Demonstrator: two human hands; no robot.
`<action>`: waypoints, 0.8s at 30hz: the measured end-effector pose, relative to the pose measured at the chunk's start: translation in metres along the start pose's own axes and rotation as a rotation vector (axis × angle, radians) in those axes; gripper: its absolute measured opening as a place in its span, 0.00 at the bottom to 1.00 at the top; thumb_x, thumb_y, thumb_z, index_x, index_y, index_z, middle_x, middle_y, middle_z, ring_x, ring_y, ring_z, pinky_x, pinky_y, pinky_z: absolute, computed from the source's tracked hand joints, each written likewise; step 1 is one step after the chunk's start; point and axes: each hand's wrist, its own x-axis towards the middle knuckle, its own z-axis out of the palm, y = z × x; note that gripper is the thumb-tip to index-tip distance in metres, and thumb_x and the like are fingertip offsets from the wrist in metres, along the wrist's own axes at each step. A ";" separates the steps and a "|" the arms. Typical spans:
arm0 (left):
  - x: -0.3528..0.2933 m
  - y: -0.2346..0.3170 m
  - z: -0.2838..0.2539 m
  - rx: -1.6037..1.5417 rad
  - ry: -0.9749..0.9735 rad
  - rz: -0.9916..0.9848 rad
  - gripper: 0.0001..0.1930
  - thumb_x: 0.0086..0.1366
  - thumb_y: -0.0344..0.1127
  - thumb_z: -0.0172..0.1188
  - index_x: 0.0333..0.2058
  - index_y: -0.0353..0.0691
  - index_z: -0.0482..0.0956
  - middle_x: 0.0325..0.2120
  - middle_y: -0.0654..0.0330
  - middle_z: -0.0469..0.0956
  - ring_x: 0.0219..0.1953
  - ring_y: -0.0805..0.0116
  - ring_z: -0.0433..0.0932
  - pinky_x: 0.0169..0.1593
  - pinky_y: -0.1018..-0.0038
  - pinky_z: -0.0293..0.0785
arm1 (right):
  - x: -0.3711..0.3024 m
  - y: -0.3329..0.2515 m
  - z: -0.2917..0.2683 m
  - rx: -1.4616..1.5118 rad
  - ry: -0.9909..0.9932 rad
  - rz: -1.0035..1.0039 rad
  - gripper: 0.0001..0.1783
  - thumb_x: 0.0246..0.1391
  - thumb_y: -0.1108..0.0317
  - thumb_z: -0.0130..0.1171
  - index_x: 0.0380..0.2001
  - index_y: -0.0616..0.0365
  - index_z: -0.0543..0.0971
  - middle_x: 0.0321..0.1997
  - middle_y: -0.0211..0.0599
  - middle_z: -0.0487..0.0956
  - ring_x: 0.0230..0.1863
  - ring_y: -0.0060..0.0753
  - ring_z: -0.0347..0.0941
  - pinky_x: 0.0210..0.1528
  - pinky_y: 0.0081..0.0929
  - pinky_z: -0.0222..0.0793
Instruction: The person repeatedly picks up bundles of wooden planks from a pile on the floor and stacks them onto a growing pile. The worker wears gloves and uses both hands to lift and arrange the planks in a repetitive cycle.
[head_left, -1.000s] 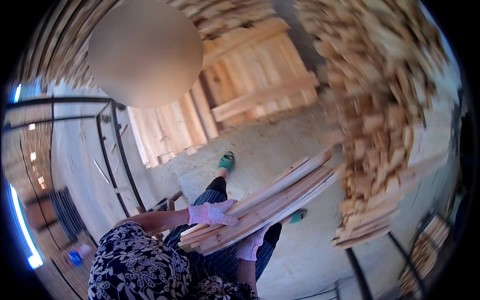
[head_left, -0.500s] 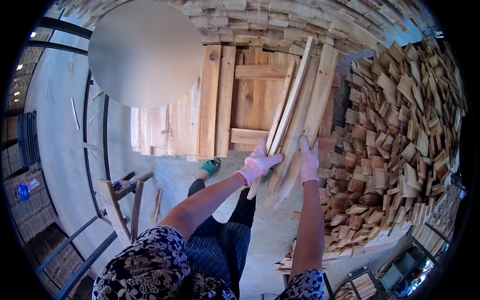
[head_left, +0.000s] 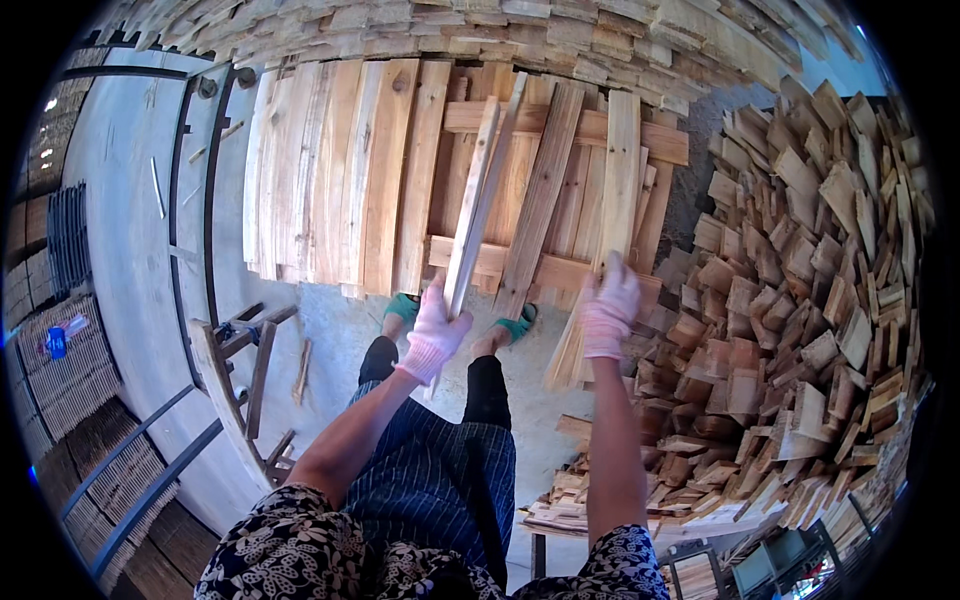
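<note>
My left hand (head_left: pixel 436 328), in a pale pink glove, is closed round the near ends of narrow wooden slats (head_left: pixel 472 205), which slant up over the planks. On the right my right hand (head_left: pixel 611 305), gloved alike, has its fingers curled at the near end of a wooden board (head_left: pixel 621 170); its fingertips are partly hidden. Between my hands a darker loose board (head_left: pixel 540 205) lies aslant. Beneath all of these, planks (head_left: pixel 340 170) lie side by side, with crosspieces (head_left: pixel 592 127) over those at the right.
A large heap of short wood pieces (head_left: pixel 790 330) rises on the right. Stacked boards (head_left: pixel 450 35) form a wall at the far side. On the left stand a wooden trestle (head_left: pixel 225 395) and dark metal rails (head_left: pixel 155 480). My sandalled feet (head_left: pixel 516 322) are close to the planks' near edge.
My left hand has moved left and nearer with the slats, away from the other boards. The darker board now lies apart on the crosspieces. My right hand stays by the board at right.
</note>
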 end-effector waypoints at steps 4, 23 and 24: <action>0.050 0.026 0.021 0.445 0.106 0.112 0.43 0.61 0.49 0.66 0.72 0.50 0.57 0.60 0.40 0.68 0.57 0.39 0.75 0.59 0.53 0.73 | 0.022 -0.062 0.022 0.216 -0.259 -0.030 0.37 0.59 0.50 0.61 0.68 0.48 0.66 0.61 0.60 0.71 0.61 0.68 0.68 0.63 0.52 0.67; 0.163 -0.004 -0.061 0.838 0.432 0.479 0.44 0.53 0.50 0.70 0.67 0.51 0.62 0.65 0.42 0.57 0.70 0.37 0.53 0.68 0.39 0.47 | 0.039 -0.183 0.058 0.242 -0.255 0.264 0.51 0.53 0.54 0.67 0.76 0.37 0.51 0.57 0.60 0.67 0.51 0.70 0.73 0.55 0.55 0.71; 0.166 -0.002 -0.058 0.835 0.444 0.502 0.44 0.53 0.50 0.69 0.67 0.52 0.61 0.65 0.42 0.57 0.69 0.37 0.54 0.67 0.39 0.49 | 0.048 -0.183 0.070 0.123 -0.213 0.241 0.52 0.53 0.53 0.68 0.76 0.38 0.50 0.56 0.60 0.67 0.52 0.69 0.72 0.55 0.55 0.72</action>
